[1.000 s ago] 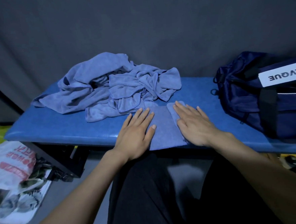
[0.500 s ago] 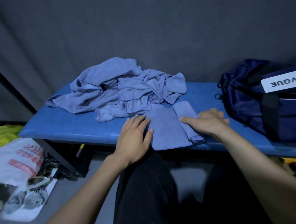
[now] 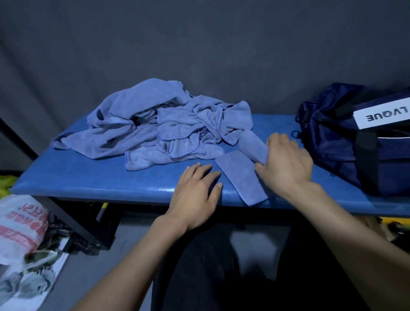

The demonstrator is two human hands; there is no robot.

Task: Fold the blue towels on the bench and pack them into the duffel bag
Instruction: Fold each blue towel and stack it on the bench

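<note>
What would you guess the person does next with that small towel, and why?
Probably finish the fold: the right hand holds the towel's raised far flap, while the left hand lies flat on the bench beside it.

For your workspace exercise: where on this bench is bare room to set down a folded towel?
Bare bench lies along the front edge, between the crumpled towel pile and the left hand. It is crowded on the right, where the right hand grips the folded towel beside the duffel bag.

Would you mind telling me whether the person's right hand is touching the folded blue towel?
Touching. The head view shows the right hand resting on the folded towel, its fingers curled over the raised flap.
</note>
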